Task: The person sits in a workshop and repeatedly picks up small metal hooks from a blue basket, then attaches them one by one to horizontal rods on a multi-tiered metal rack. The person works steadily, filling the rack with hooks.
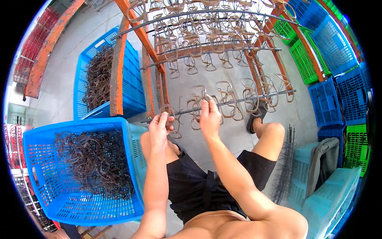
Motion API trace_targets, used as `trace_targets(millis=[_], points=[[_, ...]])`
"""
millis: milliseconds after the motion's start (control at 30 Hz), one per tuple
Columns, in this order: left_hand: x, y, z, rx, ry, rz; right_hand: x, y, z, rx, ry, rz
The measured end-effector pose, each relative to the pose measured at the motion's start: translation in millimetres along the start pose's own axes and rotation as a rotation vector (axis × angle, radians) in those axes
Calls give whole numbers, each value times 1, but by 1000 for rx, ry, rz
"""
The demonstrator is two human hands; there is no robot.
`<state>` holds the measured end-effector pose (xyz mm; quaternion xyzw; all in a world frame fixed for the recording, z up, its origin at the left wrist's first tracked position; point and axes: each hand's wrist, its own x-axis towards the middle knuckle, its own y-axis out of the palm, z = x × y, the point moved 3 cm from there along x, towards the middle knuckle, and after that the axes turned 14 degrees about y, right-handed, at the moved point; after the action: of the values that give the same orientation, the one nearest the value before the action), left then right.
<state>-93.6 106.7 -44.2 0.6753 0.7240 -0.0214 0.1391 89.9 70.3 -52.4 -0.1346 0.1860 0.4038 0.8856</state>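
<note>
Brown eyeglass frames (pixel 226 92) hang in a row along a thin dark rod (pixel 234 102) in front of me. Close to the rod's left end, my left hand (pixel 160 126) is closed, its fingertips pinching an eyeglass frame (pixel 167 108) that they partly cover. My right hand (pixel 210 119) is raised by the middle of the rod, thumb and fingers pressed together among the hanging frames. A small pale piece shows at its fingertips, too small to name.
An orange metal rack (pixel 117 75) carries more rods of eyeglass frames ahead. Left of me, a blue basket (pixel 79 213) holds dark tangled pieces; another blue basket (pixel 133 83) stands behind it. Green and blue crates (pixel 322 101) are stacked at right, near teal crates (pixel 324 199) and upright dark rods (pixel 284 167).
</note>
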Motion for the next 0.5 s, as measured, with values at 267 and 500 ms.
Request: trace_targets(millis=[267, 500], points=[[-54, 1, -40, -200, 73, -8, -77, -25, 31, -468, -603, -49], [-49, 22, -83, 346, 42, 376, -98, 0, 43, -327, -724, 248]])
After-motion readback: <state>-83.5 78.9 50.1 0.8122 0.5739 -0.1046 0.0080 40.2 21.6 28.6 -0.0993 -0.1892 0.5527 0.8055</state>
